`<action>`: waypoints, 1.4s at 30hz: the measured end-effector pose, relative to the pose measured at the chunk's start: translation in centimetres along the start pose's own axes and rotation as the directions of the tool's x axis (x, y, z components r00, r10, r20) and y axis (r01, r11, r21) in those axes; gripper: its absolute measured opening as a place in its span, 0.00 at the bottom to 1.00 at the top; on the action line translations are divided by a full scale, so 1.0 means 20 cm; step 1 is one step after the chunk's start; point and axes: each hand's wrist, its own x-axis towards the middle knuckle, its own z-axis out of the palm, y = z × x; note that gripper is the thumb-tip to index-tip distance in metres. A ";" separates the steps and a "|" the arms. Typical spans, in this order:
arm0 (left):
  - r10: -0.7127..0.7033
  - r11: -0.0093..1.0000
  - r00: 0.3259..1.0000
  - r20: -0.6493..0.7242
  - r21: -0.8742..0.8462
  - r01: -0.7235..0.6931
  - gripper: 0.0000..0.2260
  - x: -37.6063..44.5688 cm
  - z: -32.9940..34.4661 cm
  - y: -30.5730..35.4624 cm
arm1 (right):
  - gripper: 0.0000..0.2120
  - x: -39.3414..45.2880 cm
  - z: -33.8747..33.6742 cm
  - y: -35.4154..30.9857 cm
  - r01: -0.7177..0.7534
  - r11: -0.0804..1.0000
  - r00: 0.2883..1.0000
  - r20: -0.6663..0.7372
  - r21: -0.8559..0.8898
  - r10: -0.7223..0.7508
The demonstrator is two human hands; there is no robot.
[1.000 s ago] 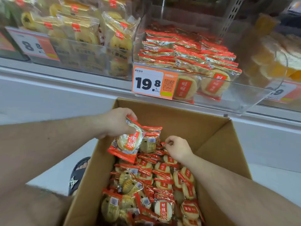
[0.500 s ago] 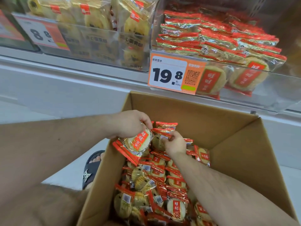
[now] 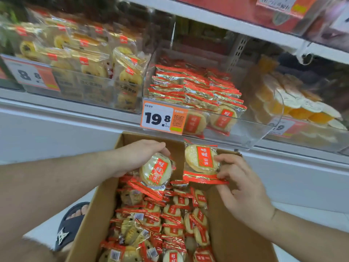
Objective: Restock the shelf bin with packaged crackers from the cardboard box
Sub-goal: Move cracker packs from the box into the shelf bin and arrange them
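Left hand [image 3: 138,157] grips cracker pack [image 3: 155,172]; right hand [image 3: 239,188] pinches another pack [image 3: 201,162].

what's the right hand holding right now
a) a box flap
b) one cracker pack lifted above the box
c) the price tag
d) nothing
b: the right hand pinches a cracker pack by its edge, raised above the cardboard box, below the shelf bin.

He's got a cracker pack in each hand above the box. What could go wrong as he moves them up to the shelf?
The right hand pinches its pack only at one edge with the fingers, so it might slip back into the cardboard box. The bin already holds neat rows of packs; dropping more in carelessly could knock them askew. The left hand holds its pack more firmly.
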 end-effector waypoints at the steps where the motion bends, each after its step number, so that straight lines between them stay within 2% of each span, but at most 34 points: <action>1: 0.007 0.998 1.000 -0.002 -0.057 -0.007 0.19 -0.01 0.02 0.04 | 0.07 0.01 -0.03 -0.03 0.026 1.000 0.999 -0.042 0.005 -0.026; 3: 0.004 0.972 1.000 0.010 -0.233 -0.001 0.22 -0.04 0.06 0.13 | 0.07 0.04 -0.07 -0.06 0.068 0.998 0.993 -0.101 0.007 -0.067; 6: 0.015 0.876 0.997 0.080 -0.482 0.025 0.25 -0.09 0.11 0.26 | 0.09 0.07 -0.10 -0.09 0.109 0.994 0.985 -0.130 -0.016 -0.110; 9: 0.100 0.867 0.990 0.100 -0.496 -0.038 0.21 -0.11 0.14 0.31 | 0.08 0.10 -0.09 -0.10 0.136 0.991 0.986 -0.093 -0.019 -0.137; 13: 0.234 0.858 0.971 -0.038 -0.461 -0.225 0.18 -0.12 0.15 0.32 | 0.10 0.12 -0.11 -0.11 0.222 0.973 0.975 -0.006 0.063 -0.222; 15: 0.269 0.856 0.960 -0.076 -0.438 -0.274 0.19 -0.12 0.15 0.32 | 0.15 0.13 -0.14 -0.12 0.190 0.976 0.982 -0.007 0.106 -0.190; 17: 0.300 0.871 0.950 -0.086 -0.383 -0.309 0.22 -0.12 0.15 0.33 | 0.21 0.17 -0.16 -0.12 0.025 0.990 0.998 -0.052 0.140 -0.018; 19: 0.351 0.879 0.935 -0.056 -0.324 -0.349 0.23 -0.10 0.15 0.33 | 0.29 0.22 -0.17 -0.11 -0.217 0.948 0.973 -0.032 0.234 0.230; 21: 0.411 0.879 0.911 -0.016 -0.259 -0.401 0.21 -0.11 0.16 0.35 | 0.37 0.28 -0.18 -0.08 -0.436 0.815 0.899 0.146 0.381 0.413; 23: 0.446 0.882 0.895 0.021 -0.182 -0.436 0.24 -0.11 0.18 0.37 | 0.37 0.31 -0.19 -0.04 -0.530 0.703 0.848 0.309 0.473 0.431; 26: 0.503 0.864 0.852 0.143 -0.053 -0.501 0.35 -0.13 0.19 0.40 | 0.27 0.30 -0.20 -0.04 -0.539 0.684 0.841 0.363 0.491 0.401; 29: 0.555 0.823 0.811 0.183 0.019 -0.568 0.43 -0.13 0.19 0.41 | 0.24 0.31 -0.23 -0.06 -0.565 0.663 0.824 0.383 0.491 0.418; 31: 0.601 0.798 0.790 0.123 -0.031 -0.602 0.44 -0.13 0.19 0.43 | 0.22 0.36 -0.29 -0.07 -0.517 0.731 0.855 0.306 0.446 0.419; 32: 0.629 0.777 0.775 0.060 0.000 -0.630 0.42 -0.13 0.18 0.44 | 0.20 0.39 -0.34 -0.07 -0.482 0.766 0.876 0.232 0.425 0.422; 34: 0.685 0.719 0.725 -0.073 0.224 -0.658 0.38 -0.12 0.15 0.44 | 0.17 0.47 -0.46 -0.04 -0.432 0.806 0.893 0.065 0.404 0.446; 36: 0.719 0.643 0.682 -0.131 0.496 -0.583 0.35 -0.07 0.11 0.42 | 0.15 0.54 -0.56 0.01 -0.394 0.849 0.894 -0.069 0.351 0.443; 38: 0.733 0.549 0.668 -0.125 0.689 -0.473 0.33 -0.03 0.10 0.39 | 0.15 0.58 -0.60 0.06 -0.389 0.893 0.898 -0.120 0.227 0.422; 42: 0.694 0.469 0.717 -0.068 0.798 -0.379 0.32 0.02 0.12 0.34 | 0.17 0.63 -0.56 0.14 -0.427 0.903 0.900 -0.071 0.042 0.429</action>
